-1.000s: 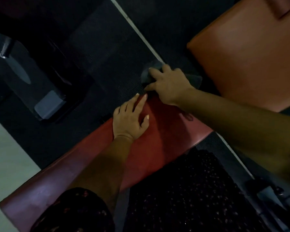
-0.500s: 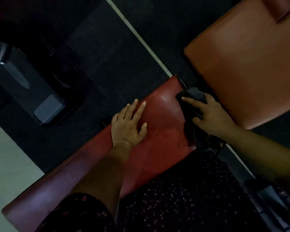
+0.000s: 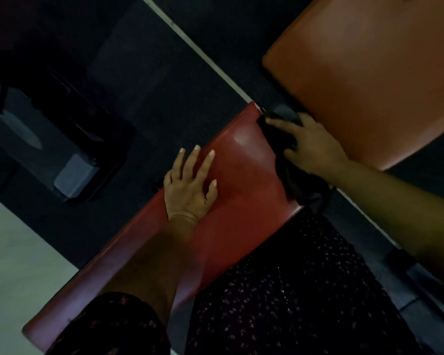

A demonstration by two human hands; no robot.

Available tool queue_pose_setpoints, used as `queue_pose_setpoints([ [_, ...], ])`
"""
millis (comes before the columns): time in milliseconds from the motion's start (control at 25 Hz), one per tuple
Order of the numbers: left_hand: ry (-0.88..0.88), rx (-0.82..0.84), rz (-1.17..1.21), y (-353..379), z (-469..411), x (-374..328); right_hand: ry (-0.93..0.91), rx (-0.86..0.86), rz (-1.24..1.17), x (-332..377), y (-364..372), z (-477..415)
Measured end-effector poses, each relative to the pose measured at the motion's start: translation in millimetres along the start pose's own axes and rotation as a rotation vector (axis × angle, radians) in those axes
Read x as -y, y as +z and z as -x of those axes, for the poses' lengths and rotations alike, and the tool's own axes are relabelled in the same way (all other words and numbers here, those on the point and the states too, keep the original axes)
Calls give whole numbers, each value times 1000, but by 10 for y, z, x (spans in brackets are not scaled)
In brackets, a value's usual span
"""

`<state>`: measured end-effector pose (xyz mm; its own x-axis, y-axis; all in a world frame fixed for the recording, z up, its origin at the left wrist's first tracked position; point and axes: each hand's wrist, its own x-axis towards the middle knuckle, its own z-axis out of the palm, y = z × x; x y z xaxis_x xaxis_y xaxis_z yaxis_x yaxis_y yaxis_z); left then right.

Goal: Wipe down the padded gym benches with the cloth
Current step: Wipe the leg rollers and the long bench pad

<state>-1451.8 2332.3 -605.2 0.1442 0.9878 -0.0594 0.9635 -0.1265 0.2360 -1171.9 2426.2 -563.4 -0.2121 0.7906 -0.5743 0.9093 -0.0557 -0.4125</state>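
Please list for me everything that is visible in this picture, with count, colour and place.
red bench pad: one, red, centre.
orange bench pad: one, orange, top right.
cloth: one, dark, red pad's far end.
floor mat: one, black, upper left.
floor line: one, white, top centre.
machine base: one, grey, left.
dotted garment: one, dark, bottom.
left hand: one, flat on the red pad.
right hand: one, holds the cloth.
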Motion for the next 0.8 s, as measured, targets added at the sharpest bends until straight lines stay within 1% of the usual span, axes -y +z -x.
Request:
queue_pose_setpoints([
  [80, 54, 5, -22, 14, -6, 25, 53, -7, 46, -130, 109, 347],
  [160, 75, 8, -30, 23, -4, 32, 164, 6, 41, -111, 149, 369],
  [200, 68, 6, -29, 22, -10, 35, 190, 8, 31, -45, 132, 286],
  [240, 57, 7, -20, 23, -12, 31, 184, 3, 30, 28, 113, 186],
  [320, 39, 12, -5, 18, -4, 18, 101, -30, 54, 168, 63, 30],
  [400, 31, 25, 13, 13, -4, 11, 50, -49, 77, 153, 78, 74],
  [440, 30, 41, 26, 10, -9, 9, 87, -61, 54, 82, 123, 191],
  [560, 17, 72, 34, -6, -28, 6, 289, -148, -62, -109, 375, 739],
  [640, 17, 90, 55, -23, -22, 7, 372, -149, -44, -92, 537, 1043],
  [680, 25, 105, 63, -36, -11, 12, 394, -144, -39, -74, 571, 1084],
  [800, 64, 132, 67, -62, -8, 25, 355, -95, 9, -141, 437, 786],
])
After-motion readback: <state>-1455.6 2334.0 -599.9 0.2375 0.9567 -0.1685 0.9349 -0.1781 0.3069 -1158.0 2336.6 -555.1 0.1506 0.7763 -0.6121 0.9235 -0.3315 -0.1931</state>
